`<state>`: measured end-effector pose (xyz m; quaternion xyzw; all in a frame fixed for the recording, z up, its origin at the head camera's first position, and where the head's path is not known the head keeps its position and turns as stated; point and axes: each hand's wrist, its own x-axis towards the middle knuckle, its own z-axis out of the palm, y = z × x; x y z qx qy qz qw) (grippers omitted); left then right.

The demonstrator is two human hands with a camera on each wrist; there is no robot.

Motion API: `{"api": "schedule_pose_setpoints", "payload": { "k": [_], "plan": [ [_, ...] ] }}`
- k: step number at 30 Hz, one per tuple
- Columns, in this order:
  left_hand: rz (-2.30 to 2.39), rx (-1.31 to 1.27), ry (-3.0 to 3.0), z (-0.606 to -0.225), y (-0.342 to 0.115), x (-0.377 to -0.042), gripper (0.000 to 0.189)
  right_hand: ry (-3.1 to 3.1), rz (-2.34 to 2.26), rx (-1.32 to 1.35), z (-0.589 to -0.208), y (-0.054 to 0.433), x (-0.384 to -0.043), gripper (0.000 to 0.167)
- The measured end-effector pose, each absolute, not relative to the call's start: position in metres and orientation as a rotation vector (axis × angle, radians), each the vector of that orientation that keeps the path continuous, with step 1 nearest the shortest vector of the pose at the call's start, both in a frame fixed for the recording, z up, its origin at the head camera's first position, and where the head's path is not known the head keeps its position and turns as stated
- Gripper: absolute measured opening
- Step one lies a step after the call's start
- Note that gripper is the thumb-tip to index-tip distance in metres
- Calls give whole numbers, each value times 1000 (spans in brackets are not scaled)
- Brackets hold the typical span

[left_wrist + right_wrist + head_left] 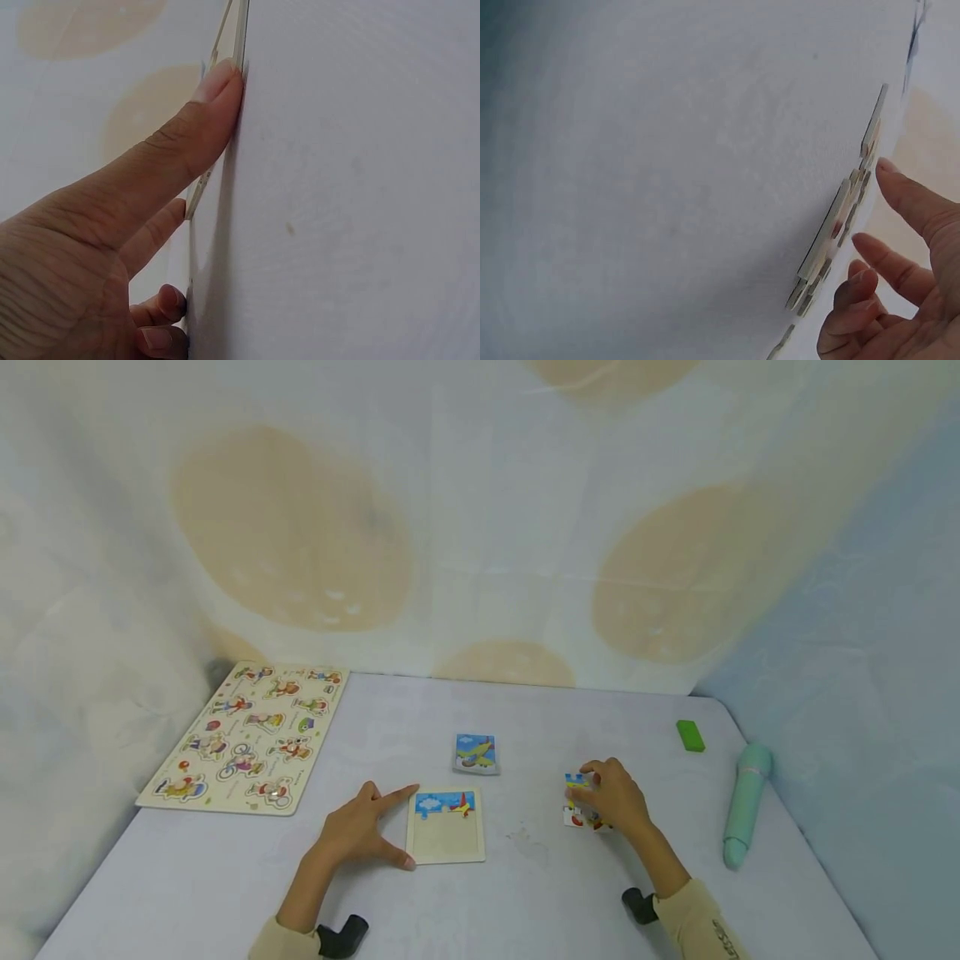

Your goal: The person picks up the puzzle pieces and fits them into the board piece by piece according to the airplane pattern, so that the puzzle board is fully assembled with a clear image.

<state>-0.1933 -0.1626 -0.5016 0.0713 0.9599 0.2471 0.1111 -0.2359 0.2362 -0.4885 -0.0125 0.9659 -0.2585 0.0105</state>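
My left hand (356, 833) spreads thumb and index finger along the left side of a small square puzzle tray (446, 845), touching its corners. In the left wrist view the thumb (206, 112) presses the tray's edge. Blue-sky puzzle pieces (437, 802), one with a red and yellow plane part, fill the tray's top row. To the right, my right hand (621, 800) hovers over a cluster of loose jigsaw pieces (573, 817), partly hidden beneath it. The right wrist view has these pieces (826, 232) lying flat, several overlapping, with thumb and fingertips just apart from them.
Behind the tray lies a small square picture with a yellow-green plane (476, 753). A large cream peg board with figures (247, 739) occupies the back left. Toward the right edge are a green block (690, 736) and a mint-green cylinder (746, 806). Patterned cloth hangs behind the table.
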Motion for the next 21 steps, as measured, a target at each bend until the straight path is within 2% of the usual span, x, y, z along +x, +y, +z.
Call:
{"api": "schedule_pose_setpoints", "payload": {
  "k": [21],
  "plan": [
    [735,251,2827,-504,-164,-196,109,3032,-804,-77,-493,232,-236,43]
  ]
}}
